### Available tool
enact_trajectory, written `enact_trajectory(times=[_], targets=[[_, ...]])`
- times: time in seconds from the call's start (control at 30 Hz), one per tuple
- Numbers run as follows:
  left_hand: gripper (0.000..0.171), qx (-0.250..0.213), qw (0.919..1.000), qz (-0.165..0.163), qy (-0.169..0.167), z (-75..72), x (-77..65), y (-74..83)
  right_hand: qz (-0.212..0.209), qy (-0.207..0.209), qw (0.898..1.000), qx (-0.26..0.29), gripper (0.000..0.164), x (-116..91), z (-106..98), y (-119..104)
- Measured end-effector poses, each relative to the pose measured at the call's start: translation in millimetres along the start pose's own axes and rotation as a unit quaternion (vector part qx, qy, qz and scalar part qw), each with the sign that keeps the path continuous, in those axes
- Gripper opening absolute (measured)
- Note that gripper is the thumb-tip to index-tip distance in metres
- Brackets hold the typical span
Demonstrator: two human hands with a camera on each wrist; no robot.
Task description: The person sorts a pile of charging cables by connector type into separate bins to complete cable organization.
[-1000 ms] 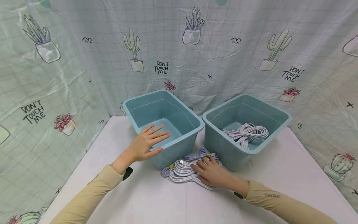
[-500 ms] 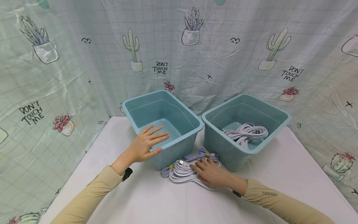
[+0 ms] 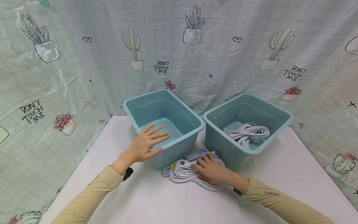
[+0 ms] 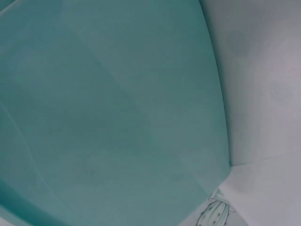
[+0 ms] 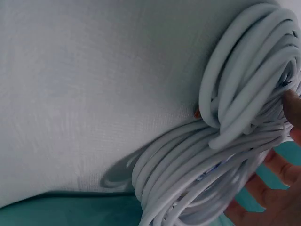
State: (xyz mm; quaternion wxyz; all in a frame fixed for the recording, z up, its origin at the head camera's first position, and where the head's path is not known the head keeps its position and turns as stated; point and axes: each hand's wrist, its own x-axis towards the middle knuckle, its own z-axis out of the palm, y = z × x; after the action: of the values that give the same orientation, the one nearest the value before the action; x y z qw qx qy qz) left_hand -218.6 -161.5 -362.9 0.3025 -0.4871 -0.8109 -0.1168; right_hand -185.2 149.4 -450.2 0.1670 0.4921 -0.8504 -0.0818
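Note:
My left hand (image 3: 144,144) rests on the near rim of the left teal bin (image 3: 179,152), its fingers spread and straight over the inside. Between the two bins, my right hand (image 3: 213,171) grips a coiled white USB cable (image 3: 181,174), whose connector lies near the index finger. In the right wrist view, thumb and fingers sit around the middle of the white coil (image 5: 188,169). Two lilac cables with yellow ties, one at the left (image 3: 166,171) and one behind (image 3: 195,157), lie against the white one, partly covered.
The right teal bin (image 3: 223,149) holds coiled white cables (image 3: 250,132). The left bin's bare floor shows beyond my left hand. Both bins stand on a white-covered table (image 3: 162,202), and a cactus-print curtain (image 3: 179,56) hangs behind and at both sides.
The white cable's connector has turned slightly, and its coil has shifted a little under my right hand. My left hand stays in place on the bin rim.

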Motion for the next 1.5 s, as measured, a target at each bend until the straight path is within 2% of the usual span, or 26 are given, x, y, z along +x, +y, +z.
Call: enact_trajectory(times=[0.13,0.33,0.5,0.63,0.8,1.0,1.07,1.17,1.3,1.5], targets=[[0.051,0.001,1.0,-0.001,0.002,0.0,-0.3,0.0,-0.006,0.018,1.0,-0.007,0.038,1.3,-2.6,-0.9],[0.05,-0.001,1.0,-0.003,0.001,0.5,-1.0,-0.5,-0.008,0.022,1.0,0.001,0.033,0.5,-4.7,-1.4],[0.051,-0.001,1.0,-0.002,0.002,0.2,-0.5,0.3,-0.022,0.02,0.999,-0.012,0.019,-2.0,-8.8,-0.6],[0.052,0.0,1.0,0.0,0.0,0.3,0.8,0.5,-0.028,0.018,0.999,-0.022,0.032,-3.7,-10.1,0.1],[0.054,0.004,1.0,0.003,0.002,0.6,1.4,1.0,-0.035,0.019,0.999,-0.035,0.024,-5.3,-11.9,-0.5],[0.054,0.004,1.0,0.004,0.007,-0.6,0.9,2.0,-0.047,0.03,0.997,-0.057,0.045,-5.5,-16.0,-2.5],[0.053,0.004,1.0,0.002,0.005,-0.8,0.5,2.3,-0.048,0.03,0.997,-0.057,0.04,-5.5,-17.4,-2.7],[0.051,0.003,1.0,-0.001,0.002,-0.9,-0.1,2.7,-0.05,0.029,0.997,-0.053,0.023,-5.1,-21.2,-3.1],[0.048,0.002,1.0,-0.004,0.001,-0.9,-0.2,2.7,-0.056,0.038,0.996,-0.051,0.021,-3.6,-26.4,-3.6],[0.049,0.004,1.0,-0.003,0.002,-0.6,0.2,2.3,-0.066,0.06,0.994,-0.068,0.046,-1.3,-31.3,-4.1]])
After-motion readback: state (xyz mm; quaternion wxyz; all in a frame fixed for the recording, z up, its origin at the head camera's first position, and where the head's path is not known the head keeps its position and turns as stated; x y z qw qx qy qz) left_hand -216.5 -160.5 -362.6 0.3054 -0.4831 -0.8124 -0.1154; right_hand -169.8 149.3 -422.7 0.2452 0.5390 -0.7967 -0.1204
